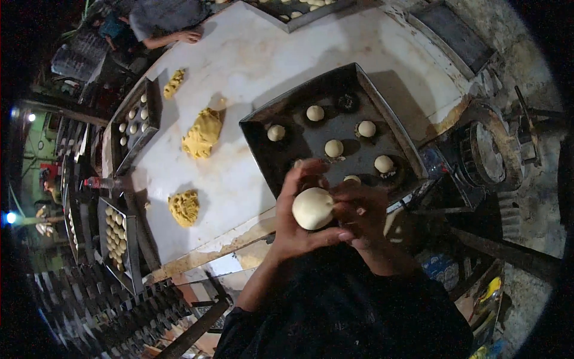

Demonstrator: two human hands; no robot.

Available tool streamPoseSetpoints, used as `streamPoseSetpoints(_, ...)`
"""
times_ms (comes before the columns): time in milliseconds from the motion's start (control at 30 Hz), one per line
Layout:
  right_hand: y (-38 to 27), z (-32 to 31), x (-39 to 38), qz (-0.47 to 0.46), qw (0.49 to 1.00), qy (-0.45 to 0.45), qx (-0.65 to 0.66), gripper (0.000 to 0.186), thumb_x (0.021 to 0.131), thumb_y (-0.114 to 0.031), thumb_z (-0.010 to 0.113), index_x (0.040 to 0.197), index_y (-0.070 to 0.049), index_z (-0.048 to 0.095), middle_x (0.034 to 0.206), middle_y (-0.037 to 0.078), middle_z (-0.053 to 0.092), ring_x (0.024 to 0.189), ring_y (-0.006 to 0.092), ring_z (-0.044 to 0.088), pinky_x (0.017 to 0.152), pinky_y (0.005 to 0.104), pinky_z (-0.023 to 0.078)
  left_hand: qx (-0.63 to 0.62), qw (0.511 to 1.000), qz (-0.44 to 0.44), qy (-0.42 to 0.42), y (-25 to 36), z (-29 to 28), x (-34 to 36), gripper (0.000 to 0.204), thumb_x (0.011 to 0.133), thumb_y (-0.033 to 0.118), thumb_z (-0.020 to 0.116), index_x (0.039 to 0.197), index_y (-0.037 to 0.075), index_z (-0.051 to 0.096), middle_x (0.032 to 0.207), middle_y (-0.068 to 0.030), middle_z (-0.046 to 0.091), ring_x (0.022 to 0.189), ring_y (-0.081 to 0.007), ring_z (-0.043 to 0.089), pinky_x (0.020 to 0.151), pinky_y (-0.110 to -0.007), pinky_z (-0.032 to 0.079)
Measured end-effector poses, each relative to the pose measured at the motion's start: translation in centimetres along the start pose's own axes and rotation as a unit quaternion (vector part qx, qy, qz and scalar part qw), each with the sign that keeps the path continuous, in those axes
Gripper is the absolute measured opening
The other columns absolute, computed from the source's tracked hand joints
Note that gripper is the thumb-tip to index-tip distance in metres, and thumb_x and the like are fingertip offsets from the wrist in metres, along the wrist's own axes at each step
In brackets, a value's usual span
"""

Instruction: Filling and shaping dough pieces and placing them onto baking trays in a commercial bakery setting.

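Note:
A smooth, pale dough ball (312, 208) is cupped between my two hands, low in the middle of the view. My left hand (288, 233) wraps its left side and underside, fingers curled up over it. My right hand (366, 221) presses on the ball's right side with bent fingers. Just beyond them lies a dark square metal tray (269, 158) with several small dough balls (333, 148) spaced out in it. To the left on the marble table (239, 72) lie two yellow dough lumps (200, 133) and a smaller piece (173, 84).
Trays of dough pieces (116, 239) line the left edge, with a plastic bottle (98, 182). An oblong metal pan (451, 36) lies top right, above a round metal fitting (483, 152). Another person's arm (173, 39) rests at the table's far edge, beside another tray (290, 24).

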State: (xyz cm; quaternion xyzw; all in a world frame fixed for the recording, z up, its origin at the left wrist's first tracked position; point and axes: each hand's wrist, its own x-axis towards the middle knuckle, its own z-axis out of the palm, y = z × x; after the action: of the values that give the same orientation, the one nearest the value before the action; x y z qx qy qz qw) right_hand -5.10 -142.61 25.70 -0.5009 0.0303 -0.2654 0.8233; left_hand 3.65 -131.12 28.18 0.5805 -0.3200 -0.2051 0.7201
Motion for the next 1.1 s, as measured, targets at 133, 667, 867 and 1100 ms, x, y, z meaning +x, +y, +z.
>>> streamPoseSetpoints(133, 2.2, -2.6, -0.5, 0.081, 0.994, -0.046, -0.055, 0.040, 0.091, -0.034, 0.061, 0.117, -0.004, 0.062, 0.123, 0.013, 0.060, 0.110, 0.0257, 0.058, 0.099, 0.0397, 0.043, 0.119, 0.988, 0.088, -0.039, -3.7, -0.6, 0.7, 0.048, 0.067, 0.008, 0.082, 0.108, 0.000, 0.059, 0.116, -0.0136, 0.059, 0.112, -0.0243, 0.056, 0.093, -0.037, 0.046)
streamPoseSetpoints(667, 5.5, -8.5, 10.0, 0.077, 0.910, -0.166, -0.372, 0.024, 0.098, -0.023, 0.051, 0.103, 0.000, 0.058, 0.106, 0.014, 0.062, 0.102, 0.0238, 0.059, 0.090, 0.0355, 0.045, 0.023, 0.976, -0.214, 0.024, -9.6, -2.5, -0.8, 0.058, 0.072, 0.017, 0.082, 0.123, 0.003, 0.057, 0.097, -0.0137, 0.067, 0.085, -0.0138, 0.062, 0.073, -0.030, 0.050)
streamPoseSetpoints(867, 13.4, -19.3, 21.0, -0.040, 0.745, -0.130, -0.653, 0.040, 0.098, -0.025, 0.049, 0.131, -0.002, 0.045, 0.129, 0.021, 0.049, 0.117, 0.0356, 0.051, 0.098, 0.0415, 0.042, 0.163, 0.930, -0.302, 0.128, -5.6, -9.2, -6.7, 0.066, 0.078, 0.004, 0.076, 0.135, 0.001, 0.043, 0.088, -0.0018, 0.056, 0.084, -0.0102, 0.052, 0.078, -0.024, 0.045)
streamPoseSetpoints(1100, 14.5, -20.6, 21.9, -0.027, 0.604, -0.280, -0.746, 0.062, 0.097, -0.029, 0.051, 0.148, -0.007, 0.023, 0.149, 0.023, 0.026, 0.136, 0.0422, 0.028, 0.110, 0.0483, 0.029, 0.135, 0.856, -0.235, 0.439, -5.4, -16.5, -25.5, 0.033, 0.088, 0.002, 0.064, 0.119, 0.003, 0.054, 0.072, 0.0046, 0.040, 0.065, -0.0065, 0.039, 0.062, -0.019, 0.037)
